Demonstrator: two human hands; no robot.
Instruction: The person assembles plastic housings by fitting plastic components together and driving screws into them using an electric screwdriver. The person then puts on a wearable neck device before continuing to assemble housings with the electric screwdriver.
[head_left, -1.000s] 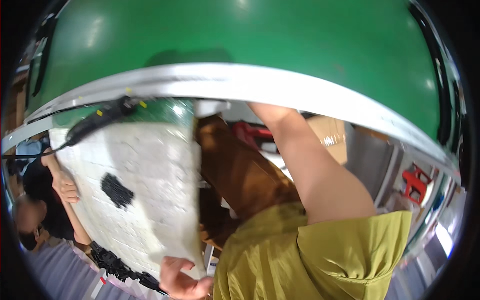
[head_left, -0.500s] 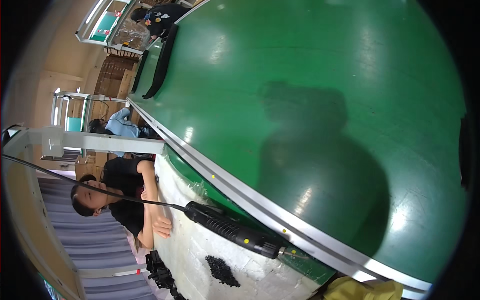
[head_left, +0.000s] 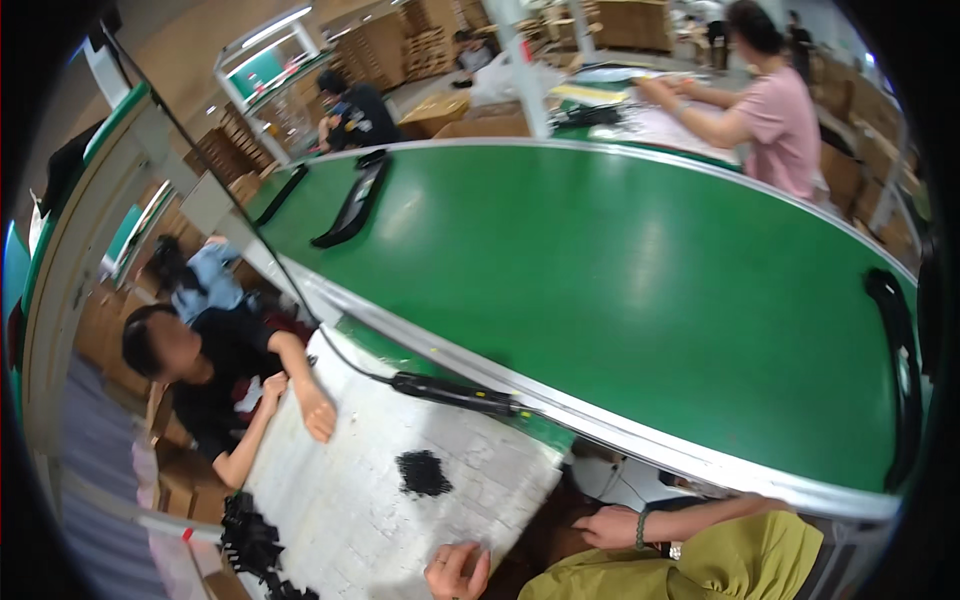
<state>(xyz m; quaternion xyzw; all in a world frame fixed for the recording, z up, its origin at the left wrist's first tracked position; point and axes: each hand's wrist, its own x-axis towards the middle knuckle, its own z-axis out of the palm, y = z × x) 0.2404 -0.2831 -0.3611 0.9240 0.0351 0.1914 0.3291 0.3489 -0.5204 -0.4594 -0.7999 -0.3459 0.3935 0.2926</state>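
My left hand (head_left: 457,573) is at the near edge of the white-covered worktable (head_left: 400,540), fingers loosely bent and apart, with nothing visible in it. Off the table's right corner, my right hand (head_left: 610,525) hangs beside the yellow-green cloth (head_left: 690,570) over my body. Its fingers are curled in and no object shows in them; a beaded bracelet circles the wrist. Farther up the table lies a small heap of tiny black pieces (head_left: 424,473). A black corded power screwdriver (head_left: 455,393) rests at the far table edge along the conveyor's rail, apart from both hands.
A green conveyor (head_left: 600,260) with a metal rim crosses beyond the table. Long curved black parts lie on it at left (head_left: 355,205) and right (head_left: 900,370). A co-worker's forearm (head_left: 300,375) rests on the table's left side, near a pile of black parts (head_left: 250,535).
My view has swung and levelled, bringing both my hands, more of the table and a far co-worker in pink into sight. The screwdriver still lies by the rail.
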